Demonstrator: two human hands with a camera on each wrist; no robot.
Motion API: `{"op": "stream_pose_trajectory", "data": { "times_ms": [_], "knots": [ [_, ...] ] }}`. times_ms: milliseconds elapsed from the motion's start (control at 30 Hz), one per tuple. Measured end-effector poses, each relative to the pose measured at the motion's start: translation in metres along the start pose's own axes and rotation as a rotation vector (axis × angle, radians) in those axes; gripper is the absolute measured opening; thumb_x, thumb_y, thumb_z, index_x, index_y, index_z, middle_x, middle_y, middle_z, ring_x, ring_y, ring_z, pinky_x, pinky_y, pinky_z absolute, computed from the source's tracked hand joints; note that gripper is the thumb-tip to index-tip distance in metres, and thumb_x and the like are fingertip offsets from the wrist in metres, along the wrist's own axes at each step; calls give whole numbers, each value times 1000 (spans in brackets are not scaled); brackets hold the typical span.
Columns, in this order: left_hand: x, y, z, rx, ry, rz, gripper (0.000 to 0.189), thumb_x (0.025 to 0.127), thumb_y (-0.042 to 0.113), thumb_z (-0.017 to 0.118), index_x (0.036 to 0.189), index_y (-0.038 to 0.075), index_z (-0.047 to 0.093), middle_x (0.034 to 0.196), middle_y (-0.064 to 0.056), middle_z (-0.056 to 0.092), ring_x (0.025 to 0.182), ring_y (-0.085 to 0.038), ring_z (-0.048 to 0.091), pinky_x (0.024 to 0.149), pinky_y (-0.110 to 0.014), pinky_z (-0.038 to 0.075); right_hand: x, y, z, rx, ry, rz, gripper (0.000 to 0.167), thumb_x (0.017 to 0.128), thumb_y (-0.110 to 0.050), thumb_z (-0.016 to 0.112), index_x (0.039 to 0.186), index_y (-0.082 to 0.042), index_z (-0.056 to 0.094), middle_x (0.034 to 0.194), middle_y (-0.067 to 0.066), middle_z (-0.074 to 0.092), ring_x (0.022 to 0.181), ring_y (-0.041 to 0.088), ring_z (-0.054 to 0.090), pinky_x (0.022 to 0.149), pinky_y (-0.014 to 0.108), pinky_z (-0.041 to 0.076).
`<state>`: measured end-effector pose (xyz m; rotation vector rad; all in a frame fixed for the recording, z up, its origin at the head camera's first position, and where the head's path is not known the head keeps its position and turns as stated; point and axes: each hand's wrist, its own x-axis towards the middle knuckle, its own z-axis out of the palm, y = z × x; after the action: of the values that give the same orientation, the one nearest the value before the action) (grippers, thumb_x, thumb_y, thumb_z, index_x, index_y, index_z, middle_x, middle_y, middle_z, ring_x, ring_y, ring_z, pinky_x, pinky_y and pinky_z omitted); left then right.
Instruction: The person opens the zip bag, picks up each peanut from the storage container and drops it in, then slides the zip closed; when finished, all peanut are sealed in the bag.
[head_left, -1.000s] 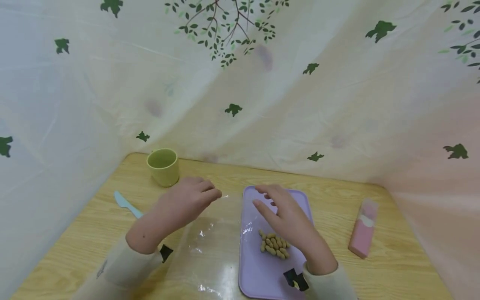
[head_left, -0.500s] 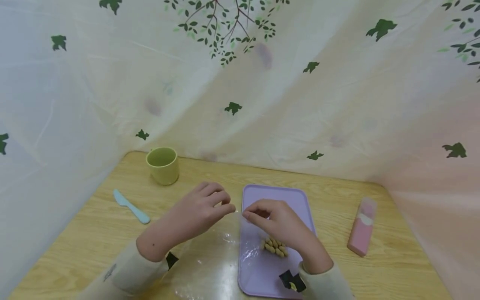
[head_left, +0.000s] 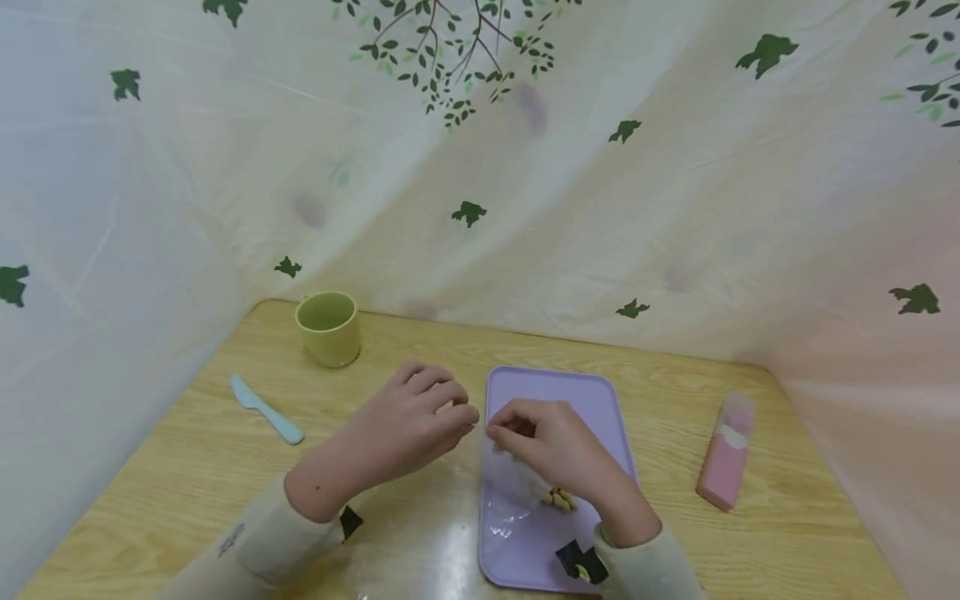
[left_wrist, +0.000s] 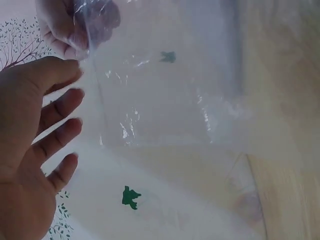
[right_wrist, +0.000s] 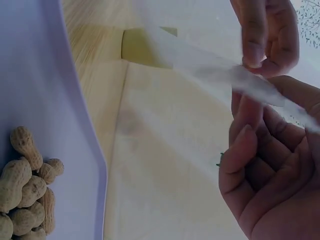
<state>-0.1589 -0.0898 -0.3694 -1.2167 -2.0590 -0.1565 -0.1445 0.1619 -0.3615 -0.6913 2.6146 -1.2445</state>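
Note:
A clear plastic bag hangs between my hands, its thin film catching the light in the left wrist view. My left hand pinches its top edge between thumb and forefinger, the other fingers loosely spread. Close opposite, my right hand holds the edge of the bag with thumb and curled fingers. Below the right hand lies a purple tray, partly overlapped by the film. Several unshelled peanuts sit heaped on it; in the head view the right hand and bag hide some of them.
A green mug stands at the back left of the wooden table. Nearer, a light blue plastic knife lies flat. Right of the tray rests a pink case with a translucent end. Patterned fabric encloses the table behind.
The right hand has come down and left, its fingers closing on the bag. The left hand has moved slightly right, and the bag is now lifted between them.

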Motion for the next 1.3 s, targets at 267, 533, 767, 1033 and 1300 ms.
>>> {"op": "stream_pose_trajectory", "data": {
  "times_ms": [267,533,767,1033,1300],
  "knots": [
    [0,9,9,-151,22,-165,29,103,44,67,87,20,68,85,8,67,81,-12,61,75,-29,49,-2,-5,7,5,112,-26,10,102,-24,73,101,-16,79,85,-6,78,69,2,62,62,22,53],
    [-1,18,10,-331,-149,-335,20,106,35,65,94,21,74,85,12,70,77,-4,60,76,-26,53,-5,-7,20,4,149,-117,9,103,-20,71,105,-15,79,85,-3,78,69,-3,59,61,21,53],
    [-1,19,8,-366,-208,-415,12,104,24,67,99,18,76,89,10,72,82,-3,63,80,-27,55,-3,-5,25,-24,184,-155,11,103,-18,71,105,-12,79,86,-3,78,71,-5,61,63,21,55],
    [-2,19,7,-411,-255,-500,11,105,22,65,101,16,74,92,8,72,85,-4,63,83,-30,55,0,-8,27,-46,199,-186,8,101,-16,72,101,-11,79,86,-3,79,72,-6,62,65,20,57],
    [0,17,8,-428,-304,-539,16,108,27,61,104,19,73,93,10,73,85,-4,63,85,-33,56,0,-11,31,-181,252,-278,4,99,-13,74,98,-13,79,80,-7,77,72,-6,61,65,17,53]
  ]
}}
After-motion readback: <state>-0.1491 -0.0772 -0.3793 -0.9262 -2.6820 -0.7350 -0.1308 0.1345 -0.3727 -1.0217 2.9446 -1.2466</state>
